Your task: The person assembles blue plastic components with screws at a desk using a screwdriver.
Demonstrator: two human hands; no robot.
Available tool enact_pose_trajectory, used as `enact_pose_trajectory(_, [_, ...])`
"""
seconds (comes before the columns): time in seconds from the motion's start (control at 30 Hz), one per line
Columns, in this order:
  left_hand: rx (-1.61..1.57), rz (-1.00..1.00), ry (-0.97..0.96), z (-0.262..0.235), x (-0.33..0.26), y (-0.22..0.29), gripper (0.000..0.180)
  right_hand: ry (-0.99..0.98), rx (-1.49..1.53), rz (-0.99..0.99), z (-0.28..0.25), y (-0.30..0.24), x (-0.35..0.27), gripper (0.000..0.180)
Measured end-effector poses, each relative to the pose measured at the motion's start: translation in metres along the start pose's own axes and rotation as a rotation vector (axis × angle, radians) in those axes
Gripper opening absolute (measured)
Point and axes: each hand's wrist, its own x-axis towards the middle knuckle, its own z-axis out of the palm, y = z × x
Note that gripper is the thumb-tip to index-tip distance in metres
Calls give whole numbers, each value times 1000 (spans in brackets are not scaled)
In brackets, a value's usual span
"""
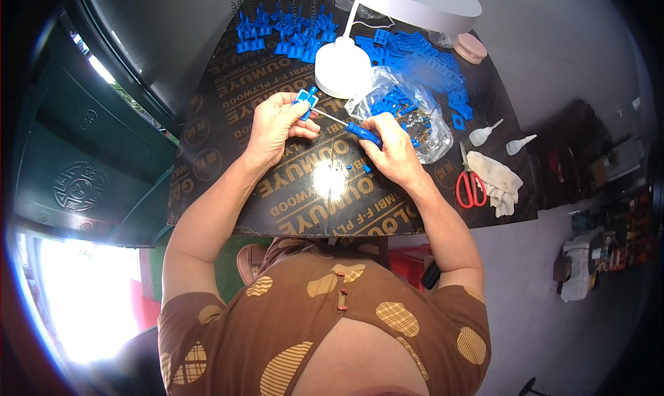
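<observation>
Between the fingers of my left hand [275, 127] is a small blue plastic part [306, 100], lifted over the dark plywood table. My right hand [391, 149] grips the blue handle of a screwdriver [362, 131]. Its thin metal shaft points left and reaches the blue part; the exact contact of the tip is too small to make out. Just right of the screwdriver lies an open clear plastic bag [434, 134] with small blue pieces and bits of metal in it. Below my right hand, a tiny blue piece [367, 168] rests on the table.
A white lamp [342, 69] stands beyond my hands. Behind it are blue parts with upright springs [287, 33] and a heap of flat blue parts [422, 60]. Red-handled scissors [470, 188], a pale cloth [495, 181], two small white bottles [484, 133] and a pink round case [470, 49] sit at right.
</observation>
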Motion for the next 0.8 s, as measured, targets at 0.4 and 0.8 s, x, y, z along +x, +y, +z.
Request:
enact_pose_trajectory(0.4, [14,-6,-2,-3,0,-1,27,35,-16,12,1,1,-1,19])
enact_pose_trajectory(0.8, [18,-23,-13,-3,0,0,26,39,58,30,3,1,0,28])
